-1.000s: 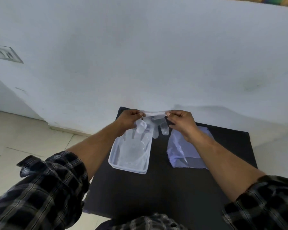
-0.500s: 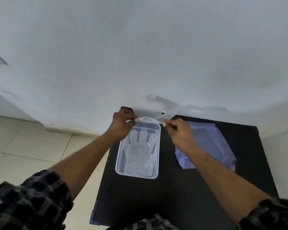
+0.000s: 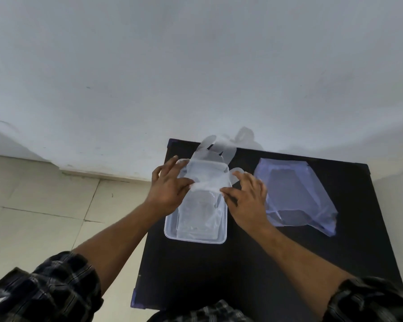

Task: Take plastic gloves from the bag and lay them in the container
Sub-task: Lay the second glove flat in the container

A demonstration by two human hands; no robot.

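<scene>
A thin clear plastic glove (image 3: pixel 208 169) is stretched over the far half of a clear rectangular container (image 3: pixel 194 238) on a black table (image 3: pixel 254 270). Its fingers point away from me, past the container's far end toward the wall. My left hand (image 3: pixel 170 187) pinches the cuff's left side and my right hand (image 3: pixel 247 197) pinches its right side, both above the container's middle. More clear plastic lies flat inside the container. A bluish plastic bag (image 3: pixel 296 194) lies flat to the right.
A white wall (image 3: pixel 196 66) rises right behind the table's far edge. Pale floor tiles (image 3: pixel 44 205) lie off the table's left edge. My checked sleeves sit at the bottom corners.
The glove hung fingers-down from my hands at the container's far end. It now lies flipped with fingers pointing away, and both hands have come back over the container's middle.
</scene>
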